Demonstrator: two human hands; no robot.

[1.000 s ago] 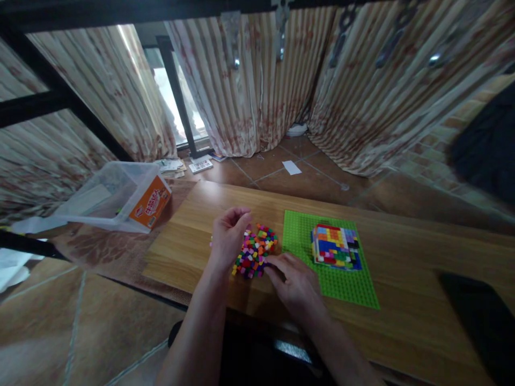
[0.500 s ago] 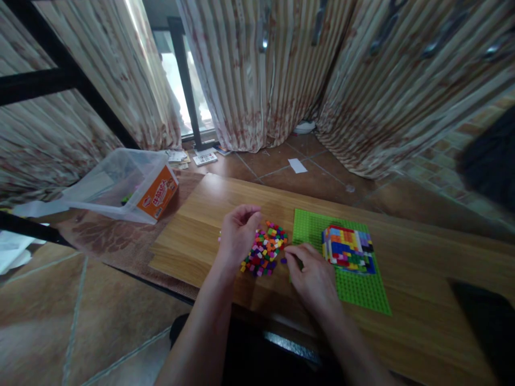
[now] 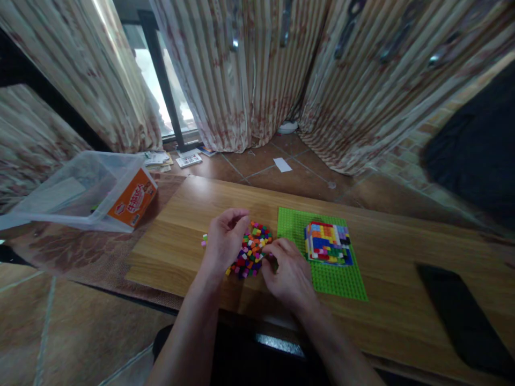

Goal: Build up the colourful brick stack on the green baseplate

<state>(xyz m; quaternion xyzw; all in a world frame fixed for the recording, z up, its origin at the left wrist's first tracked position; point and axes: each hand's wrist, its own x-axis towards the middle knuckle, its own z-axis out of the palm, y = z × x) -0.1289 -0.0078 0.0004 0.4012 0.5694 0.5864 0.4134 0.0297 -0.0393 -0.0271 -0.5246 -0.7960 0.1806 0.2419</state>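
A heap of small coloured toy bricks (image 3: 252, 247) lies on the wooden table between my two hands. My left hand (image 3: 226, 241) is over the heap's left side, fingers curled in with the thumb close to them; whether anything is in them I cannot make out. At the heap's right edge, my right hand (image 3: 287, 271) has thumb and index finger drawn together in a pinch among the bricks, with the tips too small to show what they hold. Right of it lies a green baseplate (image 3: 340, 287), bearing a low multicoloured brick build (image 3: 328, 244).
A clear plastic bin (image 3: 90, 219) with an orange label stands beyond the table's left end. A dark flat object (image 3: 458, 316) lies on the table (image 3: 386, 257) at the right. Papers (image 3: 189, 160) and curtains (image 3: 265, 80) are behind the table. A dark shape (image 3: 478, 145) is at far right.
The view has turned to the right, so everything sits further left. My right hand has shifted slightly left, in over the edge of the brick heap. My left hand is nearly unchanged.
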